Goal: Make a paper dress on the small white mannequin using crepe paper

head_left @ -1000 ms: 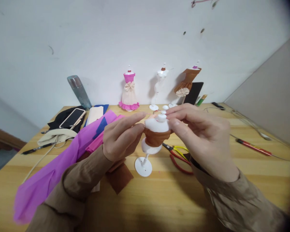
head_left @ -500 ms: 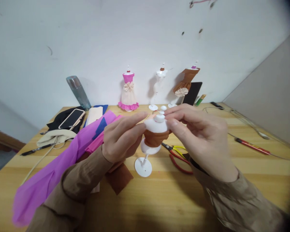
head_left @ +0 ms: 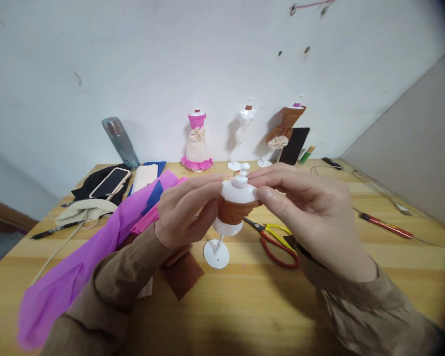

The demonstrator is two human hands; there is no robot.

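A small white dress form (head_left: 228,228) tilts above the table, its round base toward me. Brown crepe paper (head_left: 237,211) is wrapped around its chest below the bare white shoulders. My left hand (head_left: 191,210) is closed on the left side of the bust, fingers at the paper's upper edge. On the other side my right hand (head_left: 304,207) pinches the brown paper and shoulder between thumb and fingers. Fingers behind the form are partly hidden. Beyond my right wrist lie scissors (head_left: 278,242) with red and yellow handles.
Purple crepe paper (head_left: 85,262) and brown paper pieces (head_left: 183,274) lie at left, near a phone (head_left: 110,183) and a pen (head_left: 55,230). Along the wall stand a bottle (head_left: 121,142), a pink-dressed form (head_left: 198,141), a bare form (head_left: 243,131) and a brown-dressed form (head_left: 287,126). A red-handled tool (head_left: 385,225) lies right.
The dress form has shifted slightly left and its neck leans a little more to the left. Both hands keep hold of it, and the right hand has turned slightly.
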